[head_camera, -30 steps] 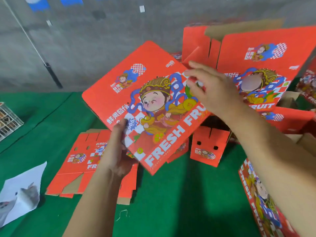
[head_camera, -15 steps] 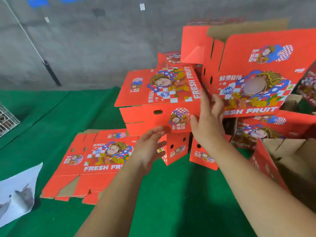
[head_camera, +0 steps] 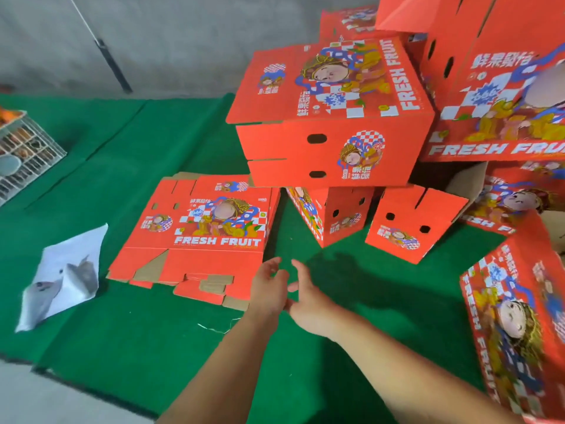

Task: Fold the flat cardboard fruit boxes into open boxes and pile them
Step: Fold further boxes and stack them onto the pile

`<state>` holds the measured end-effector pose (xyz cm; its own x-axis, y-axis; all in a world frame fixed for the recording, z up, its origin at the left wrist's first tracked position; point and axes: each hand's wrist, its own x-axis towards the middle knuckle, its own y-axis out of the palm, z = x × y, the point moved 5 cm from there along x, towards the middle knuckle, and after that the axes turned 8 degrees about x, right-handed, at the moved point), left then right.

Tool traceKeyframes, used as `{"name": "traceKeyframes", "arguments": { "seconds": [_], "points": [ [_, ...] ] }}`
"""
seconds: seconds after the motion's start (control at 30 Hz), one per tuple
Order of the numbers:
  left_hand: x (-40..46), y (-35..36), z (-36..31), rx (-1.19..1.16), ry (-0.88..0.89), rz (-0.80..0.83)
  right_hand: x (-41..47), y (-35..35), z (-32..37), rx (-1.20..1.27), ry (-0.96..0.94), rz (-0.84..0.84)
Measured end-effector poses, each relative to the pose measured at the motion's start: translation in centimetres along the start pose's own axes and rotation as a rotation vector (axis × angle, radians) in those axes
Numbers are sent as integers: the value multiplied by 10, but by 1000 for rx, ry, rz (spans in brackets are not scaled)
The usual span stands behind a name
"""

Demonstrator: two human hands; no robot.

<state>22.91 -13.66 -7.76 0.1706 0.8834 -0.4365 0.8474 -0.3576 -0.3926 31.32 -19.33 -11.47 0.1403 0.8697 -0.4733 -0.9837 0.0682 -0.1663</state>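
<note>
Both hands are held out empty above the green mat [head_camera: 171, 332], fingers loosely spread: the left hand [head_camera: 269, 286] just beside the flat box stack [head_camera: 201, 231], the right hand [head_camera: 308, 304] close against it. The folded box [head_camera: 333, 117] is seen resting atop the pile of boxes [head_camera: 419, 221] toward the mat's far right.

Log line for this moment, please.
left hand: empty, open | right hand: empty, open | folded box: on pile | flat box: untouched on green mat

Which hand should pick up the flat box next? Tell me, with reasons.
Left, probably. The left hand hangs open right beside the near corner of the flat box, nearer than the right hand, which is also open and empty.
</note>
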Motion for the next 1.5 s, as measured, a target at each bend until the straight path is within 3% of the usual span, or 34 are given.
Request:
{"name": "traceKeyframes", "arguments": {
  "seconds": [0.2,0.37,0.47,0.67,0.83,1.0,1.13,1.33,1.5],
  "points": [
    [21,-41,52,154,-242,-213,34,33,-15,151,263,73],
    [34,-44,72,-48,-253,-27,55,49,-21,314,384,87],
    [35,-46,82,-81,-256,-14,70,53,-20,443,423,92],
    [26,-58,92,-223,-258,-43,92,54,-14,627,436,-61],
    [20,-61,103,-215,-235,-79,86,57,0,670,296,-76],
    [15,-89,124,-109,-215,-296,54,29,8,1011,262,-36],
    [10,-140,134,269,-150,-541,21,-14,-4,1216,159,-30],
    [-9,-174,128,576,-116,-713,-16,-45,-36,954,156,-204],
    [-31,-170,134,744,-84,-657,-31,-51,-31,907,118,-322]
  ]
}}
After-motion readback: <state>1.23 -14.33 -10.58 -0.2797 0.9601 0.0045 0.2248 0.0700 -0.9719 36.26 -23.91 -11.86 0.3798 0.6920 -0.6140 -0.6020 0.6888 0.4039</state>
